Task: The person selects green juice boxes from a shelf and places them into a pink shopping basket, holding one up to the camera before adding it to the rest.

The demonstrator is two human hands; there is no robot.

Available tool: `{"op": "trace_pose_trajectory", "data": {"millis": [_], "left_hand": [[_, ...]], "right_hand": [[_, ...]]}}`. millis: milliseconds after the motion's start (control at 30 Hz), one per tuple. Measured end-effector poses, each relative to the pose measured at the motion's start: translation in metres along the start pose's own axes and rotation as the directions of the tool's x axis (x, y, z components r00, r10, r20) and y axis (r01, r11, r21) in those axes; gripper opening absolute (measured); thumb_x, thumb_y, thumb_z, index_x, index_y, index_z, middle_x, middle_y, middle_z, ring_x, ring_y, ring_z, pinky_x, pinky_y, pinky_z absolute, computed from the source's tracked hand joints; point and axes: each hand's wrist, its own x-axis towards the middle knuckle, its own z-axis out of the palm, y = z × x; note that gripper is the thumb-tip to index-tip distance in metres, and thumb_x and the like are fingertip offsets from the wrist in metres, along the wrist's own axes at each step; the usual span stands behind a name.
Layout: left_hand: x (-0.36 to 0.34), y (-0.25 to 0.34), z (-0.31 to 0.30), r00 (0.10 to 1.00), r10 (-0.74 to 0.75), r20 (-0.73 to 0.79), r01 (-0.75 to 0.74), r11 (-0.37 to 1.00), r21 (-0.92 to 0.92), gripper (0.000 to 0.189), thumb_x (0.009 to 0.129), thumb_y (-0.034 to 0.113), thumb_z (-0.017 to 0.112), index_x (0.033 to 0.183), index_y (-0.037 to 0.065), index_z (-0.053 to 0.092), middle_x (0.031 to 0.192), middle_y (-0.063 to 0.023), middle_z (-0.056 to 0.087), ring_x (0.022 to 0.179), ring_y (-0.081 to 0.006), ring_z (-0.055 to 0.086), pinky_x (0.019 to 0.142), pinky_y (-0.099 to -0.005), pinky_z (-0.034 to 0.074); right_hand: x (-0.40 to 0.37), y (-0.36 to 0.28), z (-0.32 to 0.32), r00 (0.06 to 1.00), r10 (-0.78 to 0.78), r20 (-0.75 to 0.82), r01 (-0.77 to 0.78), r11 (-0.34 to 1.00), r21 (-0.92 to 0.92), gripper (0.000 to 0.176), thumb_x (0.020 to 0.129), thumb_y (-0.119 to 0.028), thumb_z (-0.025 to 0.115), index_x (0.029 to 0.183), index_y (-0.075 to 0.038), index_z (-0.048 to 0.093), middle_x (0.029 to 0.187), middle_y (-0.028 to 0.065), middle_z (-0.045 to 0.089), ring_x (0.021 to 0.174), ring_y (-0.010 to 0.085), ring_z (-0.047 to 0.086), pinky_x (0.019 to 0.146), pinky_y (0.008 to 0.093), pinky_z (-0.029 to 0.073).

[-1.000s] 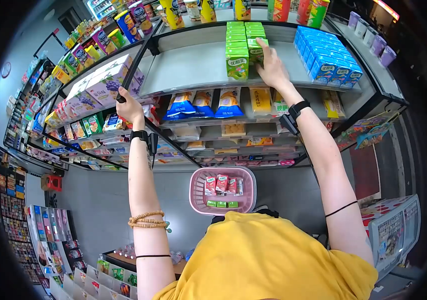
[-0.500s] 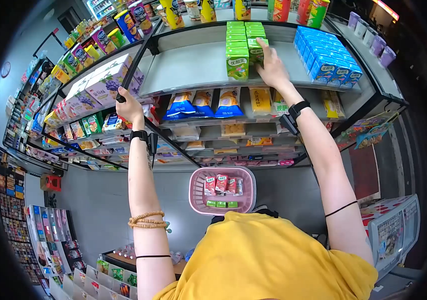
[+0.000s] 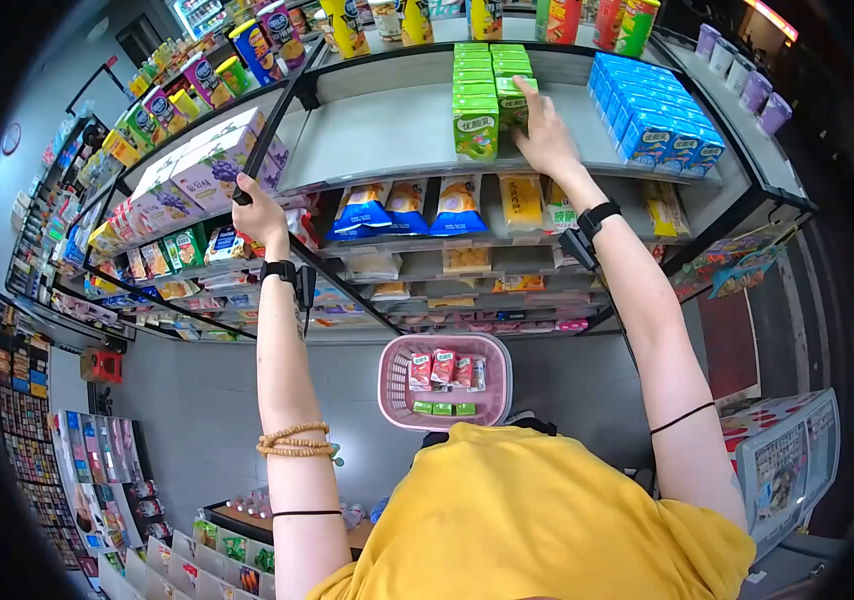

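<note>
My right hand [image 3: 549,140] reaches onto the top shelf and holds the front green drink carton [image 3: 513,103] of the right-hand row, fingers over its top and right side. Beside it stands another row of green cartons [image 3: 475,130], upright and close together. My left hand [image 3: 263,213] is closed round a dark bar at the shelf corner, which looks like part of the black shelf frame [image 3: 275,135]; most of its grip is hidden. On the floor below, a pink basket [image 3: 394,385] holds several red cartons [image 3: 443,367] and green cartons [image 3: 444,408].
Blue cartons [image 3: 647,120] stand at the top shelf's right end. Purple boxes [image 3: 212,165] sit on the left shelf. Chip cans [image 3: 414,20] line the ledge above. Bagged snacks [image 3: 460,203] fill the shelf below. A glass-topped freezer [image 3: 792,465] stands to my right.
</note>
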Motion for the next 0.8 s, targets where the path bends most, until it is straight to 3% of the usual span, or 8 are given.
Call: {"op": "trace_pose_trajectory", "data": {"millis": [167,433,633,800], "left_hand": [[0.0009,-0.0037,0.0020,0.999,0.038,-0.033,-0.038,0.999,-0.006,0.075,0.101,0.064,0.053,0.076,-0.005,0.066,0.064,-0.0149,0.068,0.062,-0.0307,0.066,0.060,-0.0461,0.047],[0.0003,-0.0020,0.0008,1.000,0.025,-0.018,-0.025,1.000,-0.006,0.076,0.101,0.065,0.052,0.074,-0.005,0.065,0.062,-0.0147,0.066,0.061,-0.0313,0.066,0.060,-0.0460,0.047],[0.0010,-0.0044,0.0019,0.999,0.028,-0.025,-0.028,1.000,0.000,0.076,0.100,0.065,0.052,0.074,-0.005,0.065,0.063,-0.0150,0.066,0.061,-0.0315,0.065,0.061,-0.0462,0.047],[0.0009,-0.0038,0.0010,1.000,0.012,-0.010,-0.013,1.000,-0.003,0.078,0.100,0.066,0.051,0.074,-0.006,0.064,0.064,-0.0162,0.067,0.063,-0.0327,0.065,0.063,-0.0472,0.048]], "right_hand": [[0.0001,0.0002,0.0003,1.000,-0.013,-0.006,0.013,1.000,-0.001,0.090,0.089,-0.013,0.072,0.160,-0.035,0.021,0.127,0.0282,0.053,0.111,0.0529,0.062,0.094,0.0592,0.053],[-0.0013,-0.0055,-0.0043,1.000,0.005,0.003,-0.005,1.000,0.001,0.090,0.086,-0.007,0.072,0.159,-0.030,0.025,0.132,0.0282,0.055,0.112,0.0539,0.060,0.093,0.0595,0.053],[-0.0009,-0.0010,-0.0010,1.000,-0.019,-0.012,0.019,1.000,0.010,0.092,0.087,-0.013,0.073,0.160,-0.035,0.021,0.127,0.0286,0.053,0.110,0.0539,0.061,0.093,0.0596,0.053],[-0.0014,-0.0060,-0.0047,1.000,0.013,0.007,-0.013,1.000,0.011,0.091,0.087,-0.008,0.071,0.160,-0.031,0.023,0.135,0.0286,0.053,0.113,0.0546,0.060,0.094,0.0596,0.053]]}}
